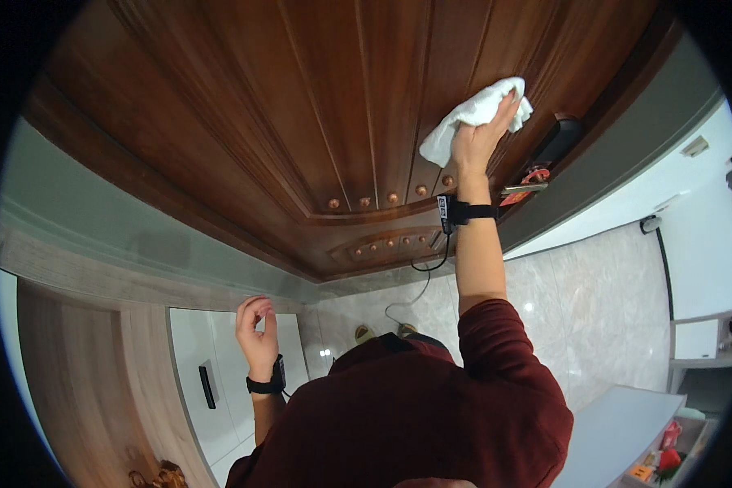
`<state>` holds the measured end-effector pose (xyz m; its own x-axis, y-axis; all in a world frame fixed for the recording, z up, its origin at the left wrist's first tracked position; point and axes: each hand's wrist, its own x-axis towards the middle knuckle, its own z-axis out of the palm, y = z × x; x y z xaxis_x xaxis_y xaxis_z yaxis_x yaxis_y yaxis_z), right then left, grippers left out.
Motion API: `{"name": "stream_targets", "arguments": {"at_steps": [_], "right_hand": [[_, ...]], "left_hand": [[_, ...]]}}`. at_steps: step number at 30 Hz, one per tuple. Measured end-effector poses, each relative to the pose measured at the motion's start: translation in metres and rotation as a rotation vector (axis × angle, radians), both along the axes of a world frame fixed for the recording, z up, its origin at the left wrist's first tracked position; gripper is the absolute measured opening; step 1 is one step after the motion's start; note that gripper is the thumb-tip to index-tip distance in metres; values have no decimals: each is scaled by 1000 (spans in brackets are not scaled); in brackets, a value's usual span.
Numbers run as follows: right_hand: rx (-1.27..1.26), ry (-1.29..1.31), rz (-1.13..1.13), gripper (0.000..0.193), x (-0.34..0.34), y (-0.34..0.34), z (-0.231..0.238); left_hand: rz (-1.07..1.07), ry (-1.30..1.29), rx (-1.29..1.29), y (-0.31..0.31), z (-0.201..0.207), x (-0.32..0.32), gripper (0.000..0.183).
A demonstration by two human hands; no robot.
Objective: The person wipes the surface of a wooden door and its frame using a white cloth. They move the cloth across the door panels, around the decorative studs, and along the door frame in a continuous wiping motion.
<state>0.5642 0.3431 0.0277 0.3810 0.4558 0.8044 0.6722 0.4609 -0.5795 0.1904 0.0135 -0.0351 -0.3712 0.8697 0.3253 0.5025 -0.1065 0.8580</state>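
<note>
Right hand (477,142): lying mostly open, pressing white cloth (464,118), slanting lengthwise, against wooden door (342,98), up-left of handle (527,188). Left hand (257,340): just curling empty, way farther from handle.

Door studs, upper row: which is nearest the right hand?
The rightmost stud, just below the white cloth in the right hand; the other four run away leftward.

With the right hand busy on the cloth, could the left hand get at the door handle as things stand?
Probably not: the left hand looks empty but sits away leftward, and the right arm crosses the way to the door handle.
</note>
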Motion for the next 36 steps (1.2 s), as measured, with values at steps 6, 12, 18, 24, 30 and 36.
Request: {"name": "stream_targets", "arguments": {"at_steps": [6,12,18,24,30,36], "right_hand": [[-293,160,20,79,-2,-21,-111],[-474,113,128,68,43,-22,-103],[134,-98,-96,82,52,-12,49],[17,-163,-86,92,2,-7,52],[-73,-325,-213,69,-6,-29,-15],[62,-318,-142,67,20,-12,37]], "left_hand": [[-38,51,-28,9,-3,-3,18],[-144,39,58,27,-1,1,17],[-170,45,55,26,-1,2,17],[-120,51,-16,17,-6,-6,17],[-152,21,35,24,-8,-8,17],[-203,52,26,32,-6,-14,15]]}}
